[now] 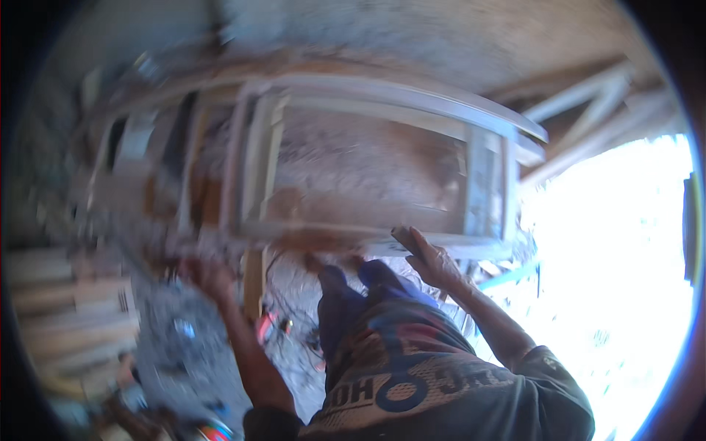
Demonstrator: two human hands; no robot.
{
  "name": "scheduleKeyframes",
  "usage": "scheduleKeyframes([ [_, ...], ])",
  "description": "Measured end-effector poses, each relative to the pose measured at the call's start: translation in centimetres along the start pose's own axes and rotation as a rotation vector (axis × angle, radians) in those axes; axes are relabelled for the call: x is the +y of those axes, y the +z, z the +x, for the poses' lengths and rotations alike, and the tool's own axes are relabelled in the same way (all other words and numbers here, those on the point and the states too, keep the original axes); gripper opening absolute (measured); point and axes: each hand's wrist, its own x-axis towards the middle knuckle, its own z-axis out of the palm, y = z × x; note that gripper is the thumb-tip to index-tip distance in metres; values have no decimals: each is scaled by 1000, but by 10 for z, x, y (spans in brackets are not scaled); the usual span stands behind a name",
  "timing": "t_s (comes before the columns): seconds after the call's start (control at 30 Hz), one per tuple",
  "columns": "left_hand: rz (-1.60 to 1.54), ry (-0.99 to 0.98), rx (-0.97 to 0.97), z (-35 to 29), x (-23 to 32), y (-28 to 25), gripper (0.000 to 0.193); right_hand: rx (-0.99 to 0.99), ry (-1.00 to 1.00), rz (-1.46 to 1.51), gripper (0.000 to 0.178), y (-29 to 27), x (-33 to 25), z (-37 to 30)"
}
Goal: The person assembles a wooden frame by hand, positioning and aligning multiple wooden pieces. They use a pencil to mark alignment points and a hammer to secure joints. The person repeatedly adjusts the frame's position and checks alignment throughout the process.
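A large rectangular wooden frame [254,158] lies before me, its open middle showing the ground beneath. At its near right side, my right hand [439,268] is closed around a small flat brownish block [407,239], whose exact kind I cannot make out. The block's end is close to the near rail of the frame; whether they touch is unclear. My left hand [209,279] is by the near left end of the frame, next to the bench edge. Motion smears its fingers, so its grip does not show.
Stacked wooden boards [73,316] are at the left. A wooden leg [254,283] stands under the frame, with a red object [265,327] on the ground beside it. Pale timbers [588,103] lean at the far right, above a glaring bright opening.
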Motion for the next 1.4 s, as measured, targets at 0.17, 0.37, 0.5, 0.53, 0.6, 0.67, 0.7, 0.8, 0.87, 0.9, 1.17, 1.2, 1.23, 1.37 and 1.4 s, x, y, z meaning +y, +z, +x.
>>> scheduleKeyframes([
  [0.17,-409,161,138,1,18,-50,29,530,383,257,41,-12,88,-61],
  [0.37,-427,252,77,-10,87,-61,30,1056,733,1201,45,-75,204,-126],
  [0.5,-416,344,20,-25,132,-66,30,1110,820,1593,38,-96,250,-141],
  [0.53,-420,372,-8,-34,148,-63,31,1091,745,1514,34,-98,270,-154],
  [0.6,-419,424,-55,-51,179,-64,31,1025,588,1356,25,-104,320,-175],
  [0.67,-414,489,-117,-68,209,-63,31,1115,513,1212,18,-119,357,-195],
  [0.7,-416,526,-156,-77,224,-62,31,1268,534,1370,17,-121,366,-200],
  [0.8,-412,624,-314,-103,263,-58,32,1300,699,1532,16,-130,348,-214],
  [0.87,-423,695,-436,-120,291,-54,32,1194,808,1498,18,-99,387,-234],
  [0.9,-419,726,-495,-128,304,-52,32,1243,858,1500,20,-87,399,-241],
  [1.17,-356,856,-826,-156,376,-52,33,1300,737,1573,81,-122,408,-223],
  [1.2,-346,858,-850,-157,380,-53,33,1193,810,1509,75,-126,410,-214],
  [1.23,-336,866,-876,-159,387,-53,33,1129,779,1463,62,-129,413,-203],
  [1.37,-295,889,-969,-168,404,-49,34,960,710,690,38,-147,447,-150],
  [1.4,-285,899,-992,-169,411,-47,34,894,665,307,36,-148,470,-142],
])
